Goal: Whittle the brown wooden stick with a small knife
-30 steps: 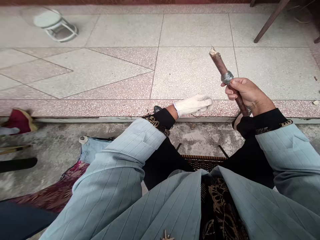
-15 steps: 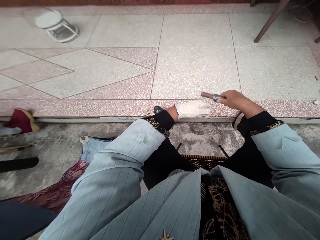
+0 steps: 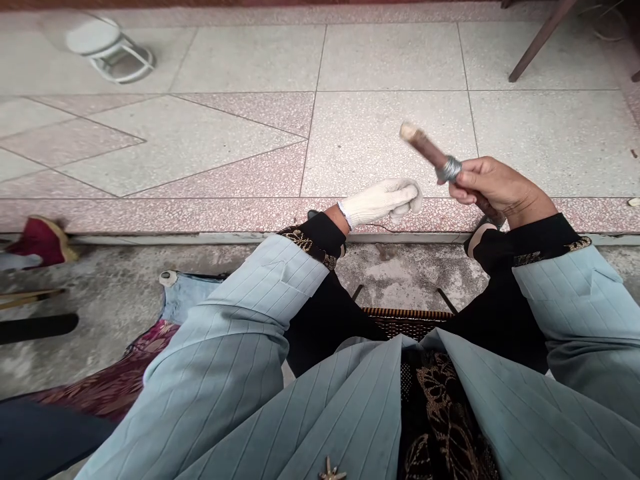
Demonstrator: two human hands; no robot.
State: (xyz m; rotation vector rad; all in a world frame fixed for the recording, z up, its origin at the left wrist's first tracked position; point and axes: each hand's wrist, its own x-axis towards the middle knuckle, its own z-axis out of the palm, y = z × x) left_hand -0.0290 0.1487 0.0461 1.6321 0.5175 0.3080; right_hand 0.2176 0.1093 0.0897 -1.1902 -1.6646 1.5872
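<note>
Within right hand (image 3: 503, 190) (curled shut) — stick (image 3: 429, 149).

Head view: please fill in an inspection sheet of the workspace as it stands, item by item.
Surface: terrazzo floor, its raised edge above stained concrete.
Things in hand: slanting wooden stick with silvery wire wound around it.
Clutter: red shoe, left; patterned maroon cloth, lower left.
Hands: bare right hand, fingers closed around the stick; gloved left hand, curled, contents unclear.
Cables: thin dark strand below the left hand; material unclear.
Surroundings: white stool, upper left; wooden furniture leg, upper right.
</note>
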